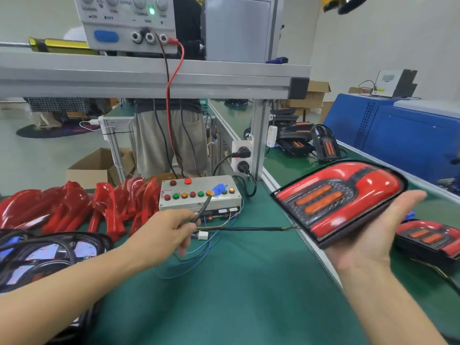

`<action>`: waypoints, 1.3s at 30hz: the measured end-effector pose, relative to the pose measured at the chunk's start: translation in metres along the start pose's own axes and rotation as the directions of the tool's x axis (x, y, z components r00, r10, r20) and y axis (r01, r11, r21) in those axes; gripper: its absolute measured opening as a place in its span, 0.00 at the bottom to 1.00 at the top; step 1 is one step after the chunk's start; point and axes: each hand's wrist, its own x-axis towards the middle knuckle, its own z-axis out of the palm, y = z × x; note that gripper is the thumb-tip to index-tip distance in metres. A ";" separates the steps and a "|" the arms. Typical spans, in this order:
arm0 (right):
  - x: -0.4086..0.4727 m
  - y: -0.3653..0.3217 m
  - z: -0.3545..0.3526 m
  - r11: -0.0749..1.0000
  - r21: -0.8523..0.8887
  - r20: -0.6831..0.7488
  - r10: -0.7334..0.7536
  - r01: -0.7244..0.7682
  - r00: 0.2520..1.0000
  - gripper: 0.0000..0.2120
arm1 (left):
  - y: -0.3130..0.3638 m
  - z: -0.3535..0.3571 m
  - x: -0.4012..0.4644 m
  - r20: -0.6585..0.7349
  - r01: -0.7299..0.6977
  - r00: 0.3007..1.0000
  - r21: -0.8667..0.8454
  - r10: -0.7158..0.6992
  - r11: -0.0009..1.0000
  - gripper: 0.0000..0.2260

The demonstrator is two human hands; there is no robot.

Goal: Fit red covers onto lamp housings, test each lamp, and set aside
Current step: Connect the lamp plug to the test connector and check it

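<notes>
So we're at the green bench [249,282], and up on the aluminium shelf [149,78] sits the grey power supply [127,21] with its green light on. We can just read "OUTPUT", "COARSE", "ON", "OFF" and "GND" on its face; the rest is too blurry. Red and black leads hang from its sockets down behind the bench.

Left of the bench is a heap of loose red covers [74,207], with bare black lamp housings [44,257] stacked in front of them.

Our right hand [368,232] lies flat, palm up, fingers spread wide under a finished lamp [338,200] with its red cover on, held tilted above the bench's right edge. Another finished lamp [430,240] lies on the neighbouring bench just beside it.

Middle back is the white test box [199,195] with its row of red, green and orange buttons; no readable labels there.

Our left hand [161,235] pinches a black cable [202,209] that reaches up onto the test box. A small white connector [202,235] lies just by it.
</notes>
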 end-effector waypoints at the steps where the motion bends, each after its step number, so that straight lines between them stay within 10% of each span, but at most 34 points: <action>1: 0.005 -0.003 0.005 1.000 0.007 -0.018 -0.023 0.023 1.000 0.38 | 0.000 0.001 0.003 -0.013 0.023 1.000 -0.037 -0.023 0.999 0.07; 8: 0.035 -0.023 0.029 0.994 0.070 -0.055 -0.085 0.089 0.995 0.37 | -0.001 0.009 0.003 0.055 0.085 0.995 -0.138 -0.079 0.987 0.07; 15: 0.028 -0.018 0.004 0.970 -0.162 -0.029 0.177 -0.179 0.984 0.41 | -0.002 0.012 0.003 0.092 0.098 0.991 -0.056 -0.092 0.994 0.06; 26: 0.021 0.037 -0.045 0.513 -0.557 -0.341 0.576 -0.653 0.743 0.30 | -0.005 0.030 -0.005 0.153 -0.045 0.987 0.534 -0.045 0.844 0.04; 34: 0.057 0.035 -0.049 0.099 -0.935 -0.282 0.371 -0.339 0.885 0.23 | 0.000 0.033 -0.007 0.150 0.182 0.972 0.004 -0.181 0.983 0.07; 39: 0.068 0.029 -0.046 -0.309 -0.945 0.011 0.292 0.105 0.956 0.22 | 0.004 0.034 -0.013 0.118 0.091 0.987 0.136 -0.108 0.986 0.04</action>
